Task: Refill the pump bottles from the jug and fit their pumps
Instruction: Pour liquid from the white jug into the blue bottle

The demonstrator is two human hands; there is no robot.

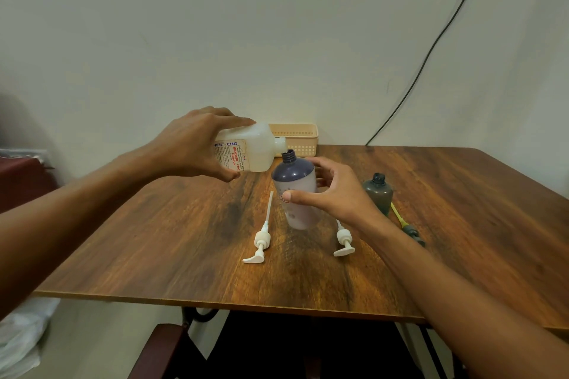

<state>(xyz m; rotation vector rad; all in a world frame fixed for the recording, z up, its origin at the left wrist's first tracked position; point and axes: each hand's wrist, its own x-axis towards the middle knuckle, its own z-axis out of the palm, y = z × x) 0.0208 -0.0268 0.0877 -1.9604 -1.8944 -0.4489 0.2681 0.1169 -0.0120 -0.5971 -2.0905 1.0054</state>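
The person shows only two slim arms, the left forearm (92, 194) and the right forearm (431, 268) both bare right to the edges of the view, each ending in a bare hand, the left hand (197, 144) and the right hand (335, 191), nails seemingly cut short.

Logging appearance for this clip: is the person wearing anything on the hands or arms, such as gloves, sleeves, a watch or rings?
Nothing worn shows. The left hand and right hand are ungloved, with no rings on the fingers in view. The left forearm and right forearm are bare to the frame edge: no sleeve, watch, bracelet or marking.
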